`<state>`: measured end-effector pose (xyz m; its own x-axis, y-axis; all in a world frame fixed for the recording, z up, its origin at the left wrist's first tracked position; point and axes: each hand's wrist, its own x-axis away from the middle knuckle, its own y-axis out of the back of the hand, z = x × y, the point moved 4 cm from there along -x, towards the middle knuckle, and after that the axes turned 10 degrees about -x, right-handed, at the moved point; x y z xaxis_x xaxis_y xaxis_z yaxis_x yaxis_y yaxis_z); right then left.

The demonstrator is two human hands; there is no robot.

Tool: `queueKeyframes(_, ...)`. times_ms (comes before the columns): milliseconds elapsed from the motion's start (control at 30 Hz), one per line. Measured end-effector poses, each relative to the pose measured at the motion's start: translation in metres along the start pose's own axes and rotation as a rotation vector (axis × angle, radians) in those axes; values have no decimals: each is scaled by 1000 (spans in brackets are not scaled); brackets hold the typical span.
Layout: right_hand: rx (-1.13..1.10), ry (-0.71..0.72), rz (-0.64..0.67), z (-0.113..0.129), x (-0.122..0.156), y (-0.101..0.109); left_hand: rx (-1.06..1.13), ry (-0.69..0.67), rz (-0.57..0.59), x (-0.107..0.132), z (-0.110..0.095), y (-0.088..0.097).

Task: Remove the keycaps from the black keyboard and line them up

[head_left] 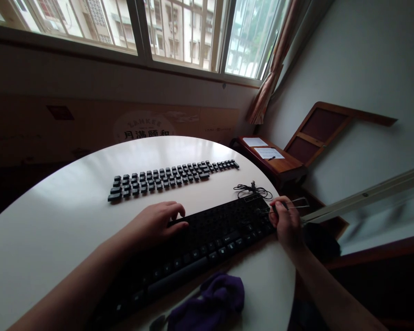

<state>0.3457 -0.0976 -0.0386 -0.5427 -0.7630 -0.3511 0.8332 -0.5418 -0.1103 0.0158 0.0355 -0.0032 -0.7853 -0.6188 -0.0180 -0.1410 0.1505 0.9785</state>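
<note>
A black keyboard (pixel 214 219) lies at a slant on the white round table (pixel 65 220). Most of its upper rows are bare of keycaps, while caps still sit along the lower rows. My left hand (pixel 158 221) grips the keyboard's far edge, thumb on top and fingers curled behind. In my right hand (pixel 285 223) is a wire keycap puller (pixel 298 202), held in closed fingers over the keyboard's right end. Its wire tips are near the keys there. Beyond the keyboard, loose black keycaps (pixel 160 178) stand in neat rows. A coiled black cable (pixel 253 189) rests behind the keyboard's right end.
A purple cloth (pixel 210 301) lies at the table's near side. Right of the table is a wooden chair (pixel 279 161) with papers (pixel 269 153) and a pen on its seat. The table's curved edge runs close to my right hand. Windows and a curtain (pixel 267 94) are behind.
</note>
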Motion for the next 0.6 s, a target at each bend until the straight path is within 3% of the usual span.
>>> queueKeyframes(67,47,48,101,14,3,-7,-13,-1,-59,1,-2,3)
queueKeyframes(133,141,182,295,38,5,-23,9,-12,-130,3,-7,8)
queueKeyframes(300,275,544,935,90,8,-103,216,-69,-255,10,-25,28)
queueKeyframes(400,279,724,1072,98,6,-152,239,-61,-266,11,-28,32)
queueKeyframes(467,255,819,1080,94,7,-175,212,-28,-264,11,-24,32)
queueKeyframes(600,170,877,957,76,10,-189,175,24,-281,12,-14,29)
